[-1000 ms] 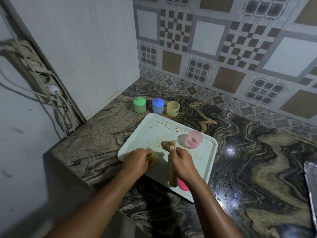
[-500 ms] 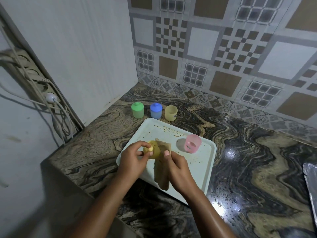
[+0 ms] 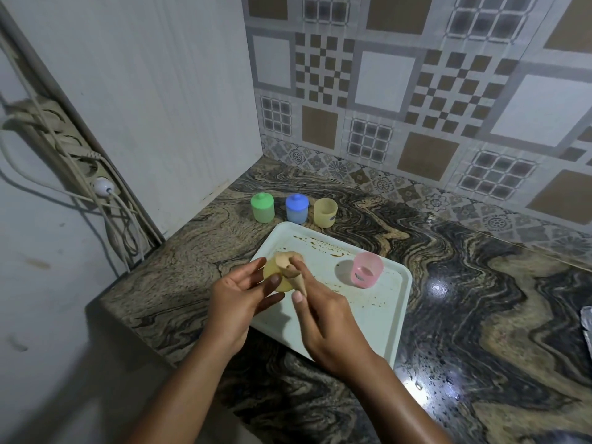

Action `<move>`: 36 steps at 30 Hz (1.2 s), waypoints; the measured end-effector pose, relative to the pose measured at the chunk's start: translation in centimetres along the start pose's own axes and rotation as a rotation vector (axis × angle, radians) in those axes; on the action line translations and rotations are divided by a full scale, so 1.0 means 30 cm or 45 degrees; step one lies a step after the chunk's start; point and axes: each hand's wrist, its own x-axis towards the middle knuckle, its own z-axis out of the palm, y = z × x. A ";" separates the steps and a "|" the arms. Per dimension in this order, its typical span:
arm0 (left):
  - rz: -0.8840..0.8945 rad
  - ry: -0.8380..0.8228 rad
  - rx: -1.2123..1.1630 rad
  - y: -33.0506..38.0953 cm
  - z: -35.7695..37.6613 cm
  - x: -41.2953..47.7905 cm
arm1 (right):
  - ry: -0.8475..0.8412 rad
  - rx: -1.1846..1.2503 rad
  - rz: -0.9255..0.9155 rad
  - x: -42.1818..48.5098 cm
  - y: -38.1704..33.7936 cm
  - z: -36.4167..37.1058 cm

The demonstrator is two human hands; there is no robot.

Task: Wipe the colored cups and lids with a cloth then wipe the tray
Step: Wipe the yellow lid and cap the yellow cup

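My left hand [image 3: 238,291] holds a yellow lid [image 3: 272,277] above the near left part of the white tray [image 3: 384,318]. My right hand [image 3: 323,318] pinches a tan cloth [image 3: 290,267] and presses it onto that lid. A pink cup [image 3: 367,269] stands on the tray, which shows brown stains. Behind the tray, on the counter, stand a green cup with its lid [image 3: 262,207], a blue cup with its lid [image 3: 297,208] and an open yellow cup [image 3: 325,212].
The marble counter [image 3: 480,299] ends at a tiled wall behind and a plain wall on the left. A power strip with cables [image 3: 73,161] hangs at the left. Something silvery [image 3: 587,325] shows at the right edge.
Both hands have lifted from the tray. The left hand has raised the yellow lid, and the right hand has bunched the cloth up against it. A pink lid near the front is hidden now.
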 end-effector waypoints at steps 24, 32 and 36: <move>-0.003 -0.079 0.025 0.037 0.041 -0.085 | 0.252 0.614 0.209 -0.028 -0.051 -0.020; 0.042 -0.160 0.079 0.049 0.059 -0.111 | 0.115 0.050 -0.203 -0.041 -0.050 -0.033; 0.036 -0.215 0.145 0.063 0.033 -0.119 | 0.110 0.010 -0.227 -0.024 -0.026 -0.054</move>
